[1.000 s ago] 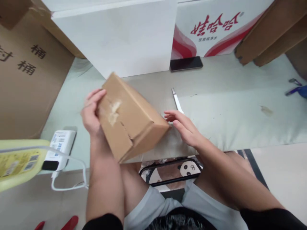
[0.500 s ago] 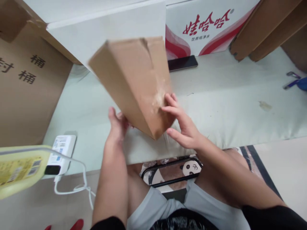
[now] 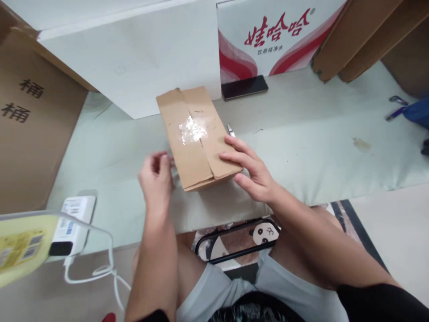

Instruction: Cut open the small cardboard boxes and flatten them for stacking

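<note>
A brown cardboard box (image 3: 182,163) lies on the pale green surface in front of me, its top flaps meeting in a seam. Clear, shiny tape (image 3: 193,129) crosses the middle of that seam. My right hand (image 3: 253,172) rests its spread fingers on the box's right front edge. At the left side of the box, my left hand (image 3: 156,176) is curled with the fingers drawn together; whatever may be in them is hidden. A small silver metal piece (image 3: 231,129) pokes out beside the box above my right fingers, its lower part hidden.
A black phone (image 3: 245,87) lies against the red-and-white carton (image 3: 281,40). To the left are a large brown carton (image 3: 33,147), a white power strip (image 3: 75,223) with a cable and a yellow bottle (image 3: 23,248). A blue item (image 3: 417,112) lies far right.
The box has come down from a tilted, raised position to lie with its taped top facing up. My left hand has moved off its underside and curled. My right hand stays at its right edge.
</note>
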Motion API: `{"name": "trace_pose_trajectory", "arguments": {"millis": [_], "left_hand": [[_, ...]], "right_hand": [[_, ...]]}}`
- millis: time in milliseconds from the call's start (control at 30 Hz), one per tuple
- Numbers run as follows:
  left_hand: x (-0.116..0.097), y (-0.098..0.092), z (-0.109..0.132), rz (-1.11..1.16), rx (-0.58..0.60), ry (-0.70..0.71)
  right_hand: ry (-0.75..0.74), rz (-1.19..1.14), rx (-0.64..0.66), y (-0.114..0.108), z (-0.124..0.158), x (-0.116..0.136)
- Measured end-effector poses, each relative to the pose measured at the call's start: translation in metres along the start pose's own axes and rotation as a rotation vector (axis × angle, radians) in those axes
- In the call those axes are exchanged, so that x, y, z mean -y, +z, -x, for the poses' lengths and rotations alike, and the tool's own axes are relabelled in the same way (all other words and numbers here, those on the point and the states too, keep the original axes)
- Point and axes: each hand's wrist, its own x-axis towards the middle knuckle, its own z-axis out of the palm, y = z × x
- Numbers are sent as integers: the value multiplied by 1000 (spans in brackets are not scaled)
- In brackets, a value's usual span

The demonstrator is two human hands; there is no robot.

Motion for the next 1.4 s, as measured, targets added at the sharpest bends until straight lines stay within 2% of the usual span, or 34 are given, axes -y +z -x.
{"name": "trace_pose_trajectory", "arguments": {"millis": [33, 67, 100, 167, 233, 300, 367, 400, 433, 567, 667, 767, 833, 933, 1033, 1167, 1267, 1333, 1400], "left_hand": [[-3, -1, 2, 52, -117, 136], [-7, -1, 5, 93, -172, 259], [-10, 0, 7, 118, -154, 373], [-16, 3, 12, 70, 4, 558], [-18, 8, 14, -52, 90, 656], [-16, 11, 13, -106, 82, 684], [-13, 13, 12, -82, 63, 685], [-11, 13, 12, -63, 64, 691], [-10, 14, 12, -46, 67, 698], [-10, 13, 14, -47, 66, 693], [-12, 14, 18, -76, 60, 671], [-15, 16, 22, -82, 72, 664], [-17, 17, 24, -76, 88, 673], [-18, 18, 26, -89, 95, 693], [-19, 18, 26, -134, 87, 704], [-19, 18, 26, -157, 87, 707], [-19, 18, 26, -160, 86, 714], [-19, 17, 26, -161, 89, 719], [-19, 17, 26, -157, 91, 722]], "right_hand": [[-9, -5, 27, 3, 0, 0], [-20, -11, 48, 6, 0, 1], [-32, -14, 64, 10, 0, 2], [-48, -20, 82, 14, 1, 3], [-32, -18, 54, 16, 2, 2], [44, 28, -56, 14, 3, -2], [182, 172, -166, 12, 1, -8], [257, 275, -180, 11, 0, -11], [326, 386, -153, 11, -2, -14], [514, 709, 107, 11, -8, -19], [625, 717, 147, 7, -11, -21], [670, 503, 15, -3, -14, -28], [600, 279, -164, -10, -17, -31], [326, 51, -418, -18, -24, -24], [81, 31, -514, -22, -31, 4], [-112, -12, -657, -16, -30, 45], [-104, -40, -643, -9, -25, 61], [-48, -24, -553, -5, -22, 64], [-57, -8, -458, -2, -22, 66]]}}
